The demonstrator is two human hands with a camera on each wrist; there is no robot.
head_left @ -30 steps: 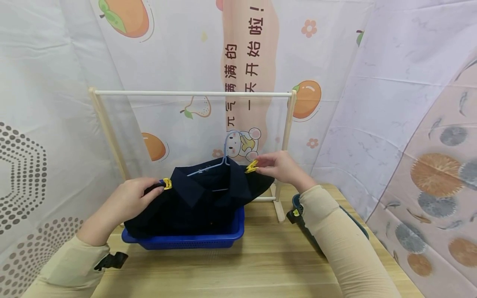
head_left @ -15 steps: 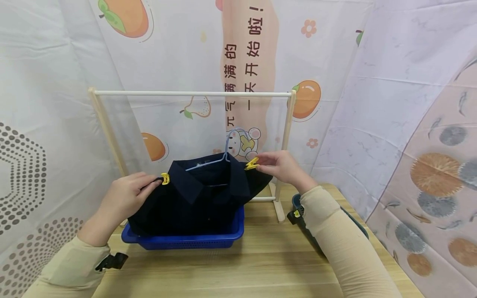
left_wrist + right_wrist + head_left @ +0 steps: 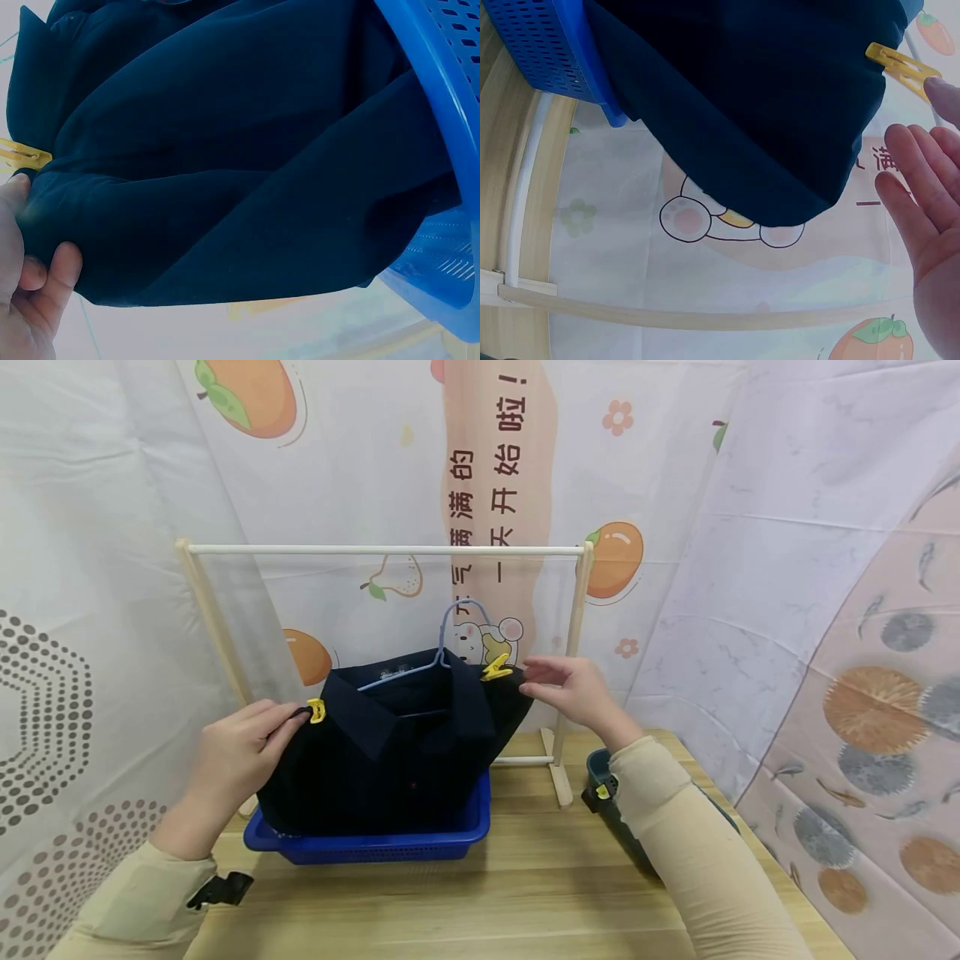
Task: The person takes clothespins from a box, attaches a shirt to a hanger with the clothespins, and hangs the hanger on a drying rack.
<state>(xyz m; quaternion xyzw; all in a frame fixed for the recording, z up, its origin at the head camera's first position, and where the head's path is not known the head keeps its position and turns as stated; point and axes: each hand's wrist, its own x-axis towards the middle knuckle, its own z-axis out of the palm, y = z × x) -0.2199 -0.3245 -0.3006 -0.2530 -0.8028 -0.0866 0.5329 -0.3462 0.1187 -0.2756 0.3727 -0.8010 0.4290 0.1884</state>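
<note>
A dark navy collared shirt (image 3: 420, 760) hangs on a light blue hanger (image 3: 441, 652), its lower part down in a blue basket (image 3: 375, 852). My left hand (image 3: 243, 747) pinches the shirt's shoulder beside a yellow clothespin (image 3: 317, 710); the left wrist view shows thumb and fingers on the cloth. Another yellow clothespin (image 3: 496, 667) sits on the opposite shoulder. Close to that shoulder is my right hand (image 3: 573, 693), fingers extended and apart from the cloth in the right wrist view, the thumb near the clothespin's handle end. The hanger's hook points up, unattached.
Behind the basket stands a wooden rack with a white top rail (image 3: 382, 550), higher than the hanger's hook. A dark green bin (image 3: 637, 843) stands on the wooden table (image 3: 450, 910) at right, partly behind my right sleeve. Printed cloth hangs around.
The shirt and hanger have risen slightly and shifted left, with my left hand moving along. My right hand has let go of the right clothespin, which stays on the shoulder.
</note>
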